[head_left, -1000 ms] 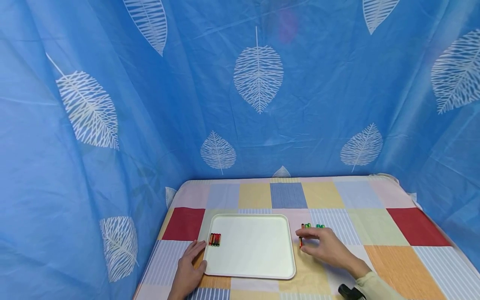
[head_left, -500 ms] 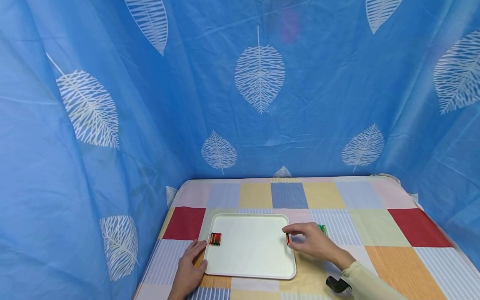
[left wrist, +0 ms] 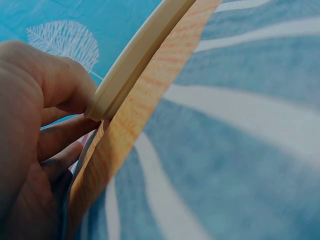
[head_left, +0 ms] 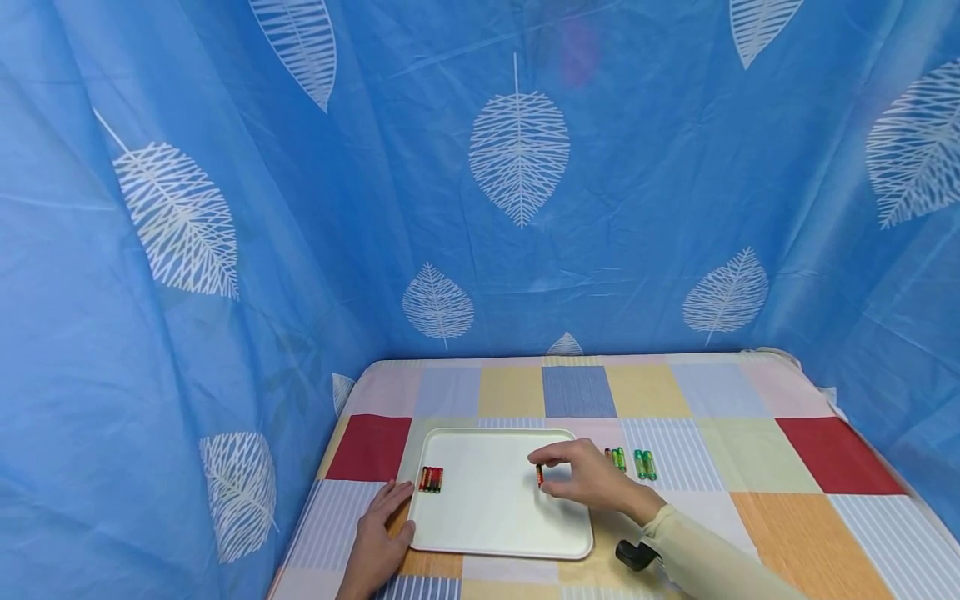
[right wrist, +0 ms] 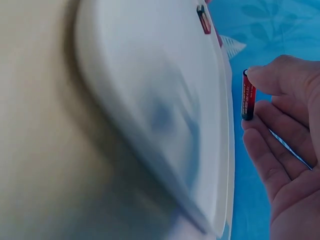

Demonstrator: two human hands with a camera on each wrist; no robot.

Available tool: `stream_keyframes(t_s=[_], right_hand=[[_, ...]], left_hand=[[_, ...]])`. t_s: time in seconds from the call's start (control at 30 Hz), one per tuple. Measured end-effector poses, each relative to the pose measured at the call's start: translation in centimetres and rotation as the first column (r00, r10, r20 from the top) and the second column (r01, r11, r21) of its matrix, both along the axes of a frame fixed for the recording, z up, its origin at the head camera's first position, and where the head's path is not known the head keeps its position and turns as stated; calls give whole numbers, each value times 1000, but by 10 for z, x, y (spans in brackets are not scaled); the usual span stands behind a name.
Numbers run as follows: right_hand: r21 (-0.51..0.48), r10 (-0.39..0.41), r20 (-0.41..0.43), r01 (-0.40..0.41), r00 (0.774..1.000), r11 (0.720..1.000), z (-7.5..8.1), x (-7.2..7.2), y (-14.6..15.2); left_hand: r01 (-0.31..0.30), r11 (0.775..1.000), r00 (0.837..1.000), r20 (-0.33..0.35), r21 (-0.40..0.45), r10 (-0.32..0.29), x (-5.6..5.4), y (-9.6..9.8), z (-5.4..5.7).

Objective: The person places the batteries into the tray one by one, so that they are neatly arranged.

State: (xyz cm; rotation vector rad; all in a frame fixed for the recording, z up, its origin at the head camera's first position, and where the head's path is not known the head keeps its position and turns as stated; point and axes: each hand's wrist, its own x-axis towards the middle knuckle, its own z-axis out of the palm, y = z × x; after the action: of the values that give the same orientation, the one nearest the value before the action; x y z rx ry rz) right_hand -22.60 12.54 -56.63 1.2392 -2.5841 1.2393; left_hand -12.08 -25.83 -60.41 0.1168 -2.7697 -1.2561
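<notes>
the right hand pinches a red-and-black battery by its ends above the right half of the tray. the left hand, fingers extended and gripping nothing, touches the tray's left edge. inside, near that edge, lies a row of red batteries; green batteries lie beyond the tray's right side. a loosened pinch could send the held battery rolling across the tray; a bumped edge could scatter the row.

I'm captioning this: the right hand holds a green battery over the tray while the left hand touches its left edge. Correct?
The colour is wrong: the right wrist view shows the battery in the right hand is red and black, not green. The left hand does touch the tray.
</notes>
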Motion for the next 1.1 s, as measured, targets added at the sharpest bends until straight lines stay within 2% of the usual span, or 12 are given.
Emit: stream_keyframes(t_s=[0.27,0.33,0.47,0.7,1.1], right_hand=[[8,36,6,-36,999,999,-1,-7,-30],[4,46,-8,-46,999,999,-2,-8,-37],[5,60,13,-60,998,998,-1,-10,-51],[40,83,83,-87,993,995,1,-7,-76],[40,99,73,-102,992,994,-3,-7,-116]], left_hand=[[17,1000,1000,-20,5,-17,0,0,-2],[17,1000,1000,-17,3,-17,0,0,-2],[9,1000,1000,-1,6,-9,0,0,-1],[6,1000,1000,10,12,-6,0,1,0],[5,1000,1000,5,3,-5,0,2,2]])
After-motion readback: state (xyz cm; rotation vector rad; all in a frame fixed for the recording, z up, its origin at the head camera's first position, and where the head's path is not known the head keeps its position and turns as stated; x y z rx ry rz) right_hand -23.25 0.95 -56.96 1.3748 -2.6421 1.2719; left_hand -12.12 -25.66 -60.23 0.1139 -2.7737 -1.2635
